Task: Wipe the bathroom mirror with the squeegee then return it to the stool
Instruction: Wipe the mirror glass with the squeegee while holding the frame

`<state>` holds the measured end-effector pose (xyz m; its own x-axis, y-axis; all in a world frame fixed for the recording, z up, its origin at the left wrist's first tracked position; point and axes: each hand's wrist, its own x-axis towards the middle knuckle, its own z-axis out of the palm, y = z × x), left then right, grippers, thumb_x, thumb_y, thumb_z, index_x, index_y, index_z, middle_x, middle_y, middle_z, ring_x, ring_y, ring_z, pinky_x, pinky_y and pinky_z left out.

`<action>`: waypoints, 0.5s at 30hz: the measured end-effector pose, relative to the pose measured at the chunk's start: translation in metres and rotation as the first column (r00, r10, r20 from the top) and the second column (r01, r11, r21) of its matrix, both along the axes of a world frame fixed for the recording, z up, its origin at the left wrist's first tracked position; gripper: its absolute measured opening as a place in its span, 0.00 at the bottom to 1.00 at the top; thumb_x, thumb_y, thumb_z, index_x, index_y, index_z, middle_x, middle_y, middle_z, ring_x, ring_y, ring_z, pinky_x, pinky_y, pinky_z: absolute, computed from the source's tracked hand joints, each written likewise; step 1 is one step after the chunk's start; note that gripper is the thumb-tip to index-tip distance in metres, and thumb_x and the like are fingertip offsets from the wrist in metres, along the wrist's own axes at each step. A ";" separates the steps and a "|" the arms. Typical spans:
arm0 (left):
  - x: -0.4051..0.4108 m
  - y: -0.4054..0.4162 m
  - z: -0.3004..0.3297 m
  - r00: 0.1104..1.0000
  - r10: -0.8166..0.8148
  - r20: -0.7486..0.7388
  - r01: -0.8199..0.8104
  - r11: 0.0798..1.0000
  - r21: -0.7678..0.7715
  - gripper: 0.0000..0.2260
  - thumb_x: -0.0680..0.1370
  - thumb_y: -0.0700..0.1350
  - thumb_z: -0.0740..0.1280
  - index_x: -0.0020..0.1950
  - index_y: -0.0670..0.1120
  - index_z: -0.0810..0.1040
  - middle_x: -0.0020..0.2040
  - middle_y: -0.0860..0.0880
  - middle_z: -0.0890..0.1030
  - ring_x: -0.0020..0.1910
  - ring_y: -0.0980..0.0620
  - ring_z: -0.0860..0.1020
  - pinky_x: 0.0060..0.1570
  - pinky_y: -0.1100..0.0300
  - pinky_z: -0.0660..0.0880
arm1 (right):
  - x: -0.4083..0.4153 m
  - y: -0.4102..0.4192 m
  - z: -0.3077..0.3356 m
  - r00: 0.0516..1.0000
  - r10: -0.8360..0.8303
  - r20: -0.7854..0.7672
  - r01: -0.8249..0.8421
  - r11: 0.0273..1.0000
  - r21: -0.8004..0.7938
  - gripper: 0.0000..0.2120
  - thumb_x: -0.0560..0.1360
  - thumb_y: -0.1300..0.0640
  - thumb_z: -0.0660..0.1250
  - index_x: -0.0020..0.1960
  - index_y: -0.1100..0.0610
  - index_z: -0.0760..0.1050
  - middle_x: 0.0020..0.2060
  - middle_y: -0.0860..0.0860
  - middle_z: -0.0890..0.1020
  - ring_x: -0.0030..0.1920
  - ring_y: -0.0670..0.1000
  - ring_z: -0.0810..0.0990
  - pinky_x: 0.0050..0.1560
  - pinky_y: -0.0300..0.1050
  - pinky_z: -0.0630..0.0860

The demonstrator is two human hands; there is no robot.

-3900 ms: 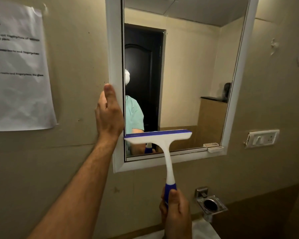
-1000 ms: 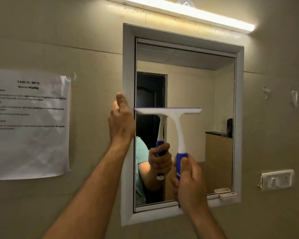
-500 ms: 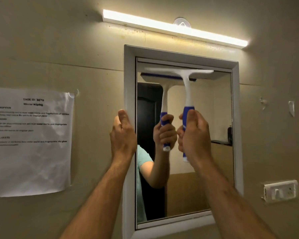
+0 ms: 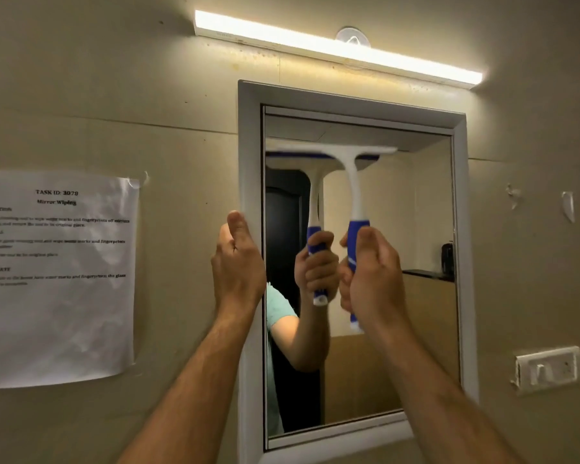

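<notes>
squeegee (image 4: 352,182) upright, blade above right hand (image 4: 370,276) grip

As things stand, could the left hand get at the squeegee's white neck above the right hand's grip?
Probably yes. The left hand grips the mirror frame just beside the squeegee, and the white neck above the right hand is bare, with nothing between. It would have to let go of the frame first.

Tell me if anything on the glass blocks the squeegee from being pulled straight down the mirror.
Nothing visible does. The squeegee, gripped by the right hand, sits near the top of the mirror. The left hand holds the frame, off the glass.
</notes>
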<state>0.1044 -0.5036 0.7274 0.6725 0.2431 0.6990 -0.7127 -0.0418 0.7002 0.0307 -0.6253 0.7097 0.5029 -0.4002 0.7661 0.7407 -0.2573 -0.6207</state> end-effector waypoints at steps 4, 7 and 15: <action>-0.001 0.001 0.001 1.000 -0.014 -0.002 0.014 1.000 0.009 0.27 0.81 0.59 0.43 0.74 0.47 0.62 0.71 0.46 0.69 0.67 0.52 0.67 0.54 0.63 0.59 | 0.014 0.005 0.038 0.998 0.012 0.053 -0.012 1.000 0.005 0.16 0.82 0.48 0.51 0.45 0.53 0.72 0.22 0.44 0.75 0.21 0.41 0.73 0.25 0.33 0.71; 0.001 0.001 0.000 1.000 -0.009 0.009 0.009 1.000 0.012 0.27 0.81 0.58 0.43 0.74 0.47 0.63 0.70 0.46 0.70 0.65 0.53 0.68 0.54 0.64 0.60 | 0.034 0.001 0.034 0.998 0.053 0.035 -0.054 0.998 0.034 0.22 0.81 0.44 0.51 0.52 0.60 0.75 0.30 0.50 0.79 0.27 0.48 0.77 0.30 0.41 0.77; 0.002 0.002 0.000 1.000 -0.021 0.013 0.021 1.000 0.003 0.26 0.82 0.58 0.43 0.73 0.46 0.64 0.64 0.47 0.73 0.60 0.55 0.69 0.51 0.66 0.62 | 0.017 -0.003 -0.020 0.997 -0.059 -0.040 0.058 0.998 -0.017 0.14 0.82 0.47 0.50 0.47 0.49 0.72 0.28 0.46 0.75 0.23 0.41 0.74 0.27 0.32 0.71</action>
<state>0.1068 -0.5020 0.7270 0.6680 0.2269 0.7087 -0.7228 -0.0288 0.6905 0.0480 -0.6282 0.6901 0.5099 -0.4182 0.7517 0.6982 -0.3093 -0.6456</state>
